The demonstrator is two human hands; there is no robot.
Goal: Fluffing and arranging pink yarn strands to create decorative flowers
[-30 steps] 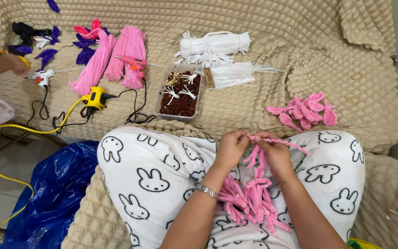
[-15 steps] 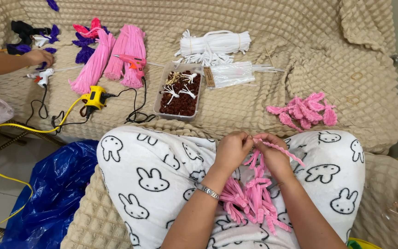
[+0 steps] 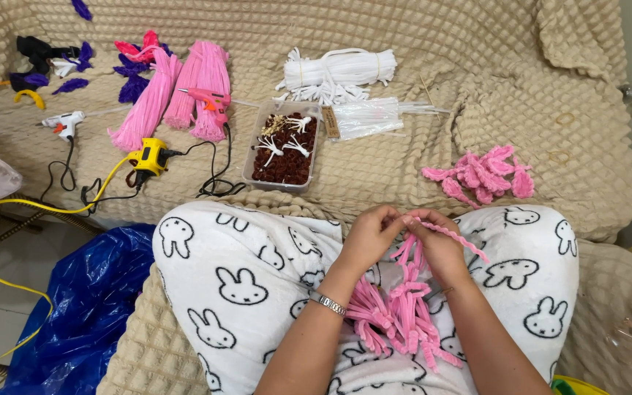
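Pink pipe cleaner [image 3: 448, 235] being pinched over lap between left hand [image 3: 369, 238] and right hand [image 3: 437, 245], both closed on it. Judged light, fuzzy, bendable; best being gripped near bend. Loose pink pile [image 3: 396, 314] lying beneath.

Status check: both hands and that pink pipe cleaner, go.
Left hand and right hand together over the lap, both pinching one pink pipe cleaner. Heap of bent pink pipe cleaners beneath on the lap. Nothing blocking.
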